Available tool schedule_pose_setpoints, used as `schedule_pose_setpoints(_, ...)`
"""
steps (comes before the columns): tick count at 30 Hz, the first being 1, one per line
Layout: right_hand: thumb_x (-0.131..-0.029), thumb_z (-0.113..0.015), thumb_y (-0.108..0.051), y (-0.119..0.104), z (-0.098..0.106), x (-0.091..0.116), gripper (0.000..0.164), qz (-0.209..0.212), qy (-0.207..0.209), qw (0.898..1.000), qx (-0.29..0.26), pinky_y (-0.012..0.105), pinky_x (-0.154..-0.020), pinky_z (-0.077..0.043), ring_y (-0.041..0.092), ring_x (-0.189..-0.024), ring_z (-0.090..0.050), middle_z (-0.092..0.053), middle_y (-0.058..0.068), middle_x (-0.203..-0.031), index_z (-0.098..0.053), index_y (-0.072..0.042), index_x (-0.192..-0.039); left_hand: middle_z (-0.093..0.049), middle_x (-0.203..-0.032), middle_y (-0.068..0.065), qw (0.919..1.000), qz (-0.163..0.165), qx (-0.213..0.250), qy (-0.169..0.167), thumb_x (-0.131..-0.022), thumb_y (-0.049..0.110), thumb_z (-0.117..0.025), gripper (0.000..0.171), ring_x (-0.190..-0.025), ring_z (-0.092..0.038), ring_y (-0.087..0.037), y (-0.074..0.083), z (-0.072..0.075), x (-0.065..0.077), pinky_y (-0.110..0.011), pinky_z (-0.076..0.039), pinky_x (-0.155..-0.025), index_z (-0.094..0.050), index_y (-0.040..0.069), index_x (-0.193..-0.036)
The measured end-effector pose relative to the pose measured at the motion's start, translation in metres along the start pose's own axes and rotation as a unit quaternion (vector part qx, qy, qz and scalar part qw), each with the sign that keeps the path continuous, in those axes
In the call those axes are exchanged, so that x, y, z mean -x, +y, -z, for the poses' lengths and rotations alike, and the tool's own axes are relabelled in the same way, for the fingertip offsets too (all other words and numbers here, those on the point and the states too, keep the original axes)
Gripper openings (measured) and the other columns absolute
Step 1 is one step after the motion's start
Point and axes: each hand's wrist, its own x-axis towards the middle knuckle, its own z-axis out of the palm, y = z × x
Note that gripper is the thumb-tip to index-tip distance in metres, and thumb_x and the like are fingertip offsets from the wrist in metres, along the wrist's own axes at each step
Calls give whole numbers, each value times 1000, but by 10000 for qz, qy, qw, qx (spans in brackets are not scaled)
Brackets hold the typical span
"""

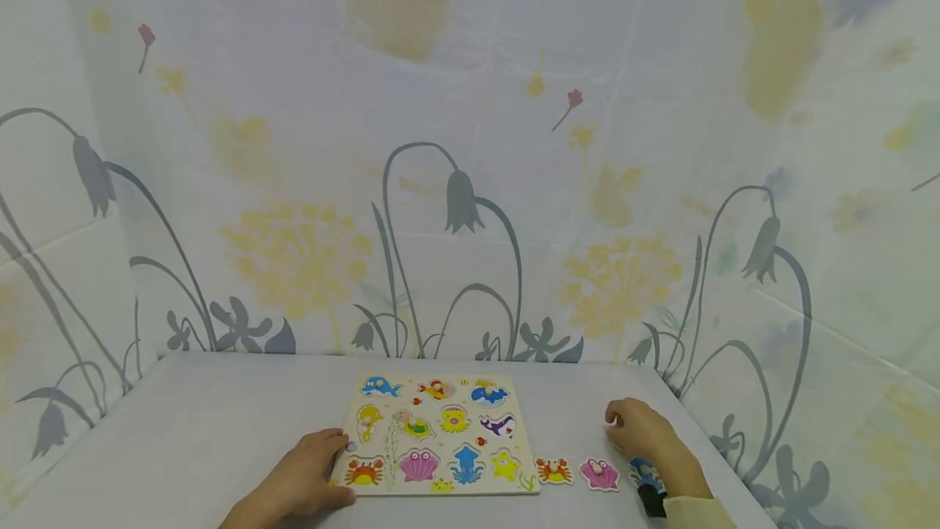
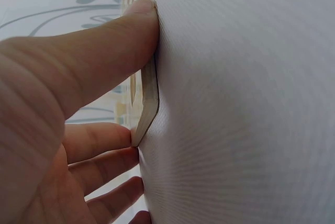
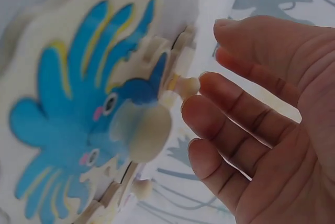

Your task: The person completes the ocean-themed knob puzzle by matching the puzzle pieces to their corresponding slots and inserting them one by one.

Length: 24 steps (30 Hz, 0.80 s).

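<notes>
My left hand (image 1: 307, 472) grips the lower left corner of a wooden sea-animal puzzle board (image 1: 441, 491). In the left wrist view its thumb presses the near edge and the fingers meet the side. My right hand (image 1: 646, 435) hovers over the table right of the board, fingers loosely bent and holding nothing. Close below it lies a blue squid piece (image 3: 68, 93) with a pale round knob, partly hidden by the wrist in the head view. Beyond it in the right wrist view, another small knob (image 3: 188, 85) stands near the fingertips.
A crab piece (image 1: 554, 471) lies by the board's right edge, with a pink shell piece (image 1: 600, 474) farther right. The white table (image 1: 220, 406) ends at a flower-printed cloth (image 1: 470, 268) at the back and sides. A black item (image 1: 651, 501) sits at the right wrist.
</notes>
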Motion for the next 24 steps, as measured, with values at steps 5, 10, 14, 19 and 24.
schedule_pose_setpoints(5,-78,-66,-9,8,-5,-2,6,-7,-10,10000,51,37,-58,-44,17,-68,-48,-51,0,-75,-65,-12,-82,-50,-133,-24,10000,-27,10,23,-63,38,-87,79,-126,-39,-46,1,2,0,-60,-30,-106,-58,-3,-124)
schedule_pose_setpoints(10,-75,-66,-6,12,-5,-1,8,-91,-88,9999,72,37,-59,-44,17,-69,-48,-52,0,-75,-64,-13,-79,-50,-132,-24,10000,-34,-5,17,-63,38,-87,79,-125,-40,-46,1,3,1,-60,-30,-106,-58,-3,-123)
schedule_pose_setpoints(14,-73,-66,-4,13,-4,0,11,-181,-152,9997,100,37,-57,-42,17,-68,-48,-52,0,-75,-63,-14,-77,-50,-132,-24,10000,-36,-28,13,-63,38,-87,79,-125,-40,-46,1,2,0,-60,-30,-106,-58,-3,-123)
schedule_pose_setpoints(19,-75,-66,-2,14,-2,2,11,-213,-199,9996,50,35,-54,-41,17,-65,-48,-52,0,-72,-63,-13,-78,-50,-132,-24,10000,-41,-21,14,-63,38,-87,79,-125,-40,-46,1,2,0,-60,-31,-106,-58,-4,-123)
schedule_pose_setpoints(24,-75,-65,-3,17,-3,2,9,-315,-206,9993,32,34,-52,-39,17,-62,-47,-51,-1,-70,-63,-12,-78,-51,-131,-24,10000,-50,-11,40,-63,38,-87,79,-125,-41,-46,1,1,1,-60,-31,-105,-58,-3,-123)
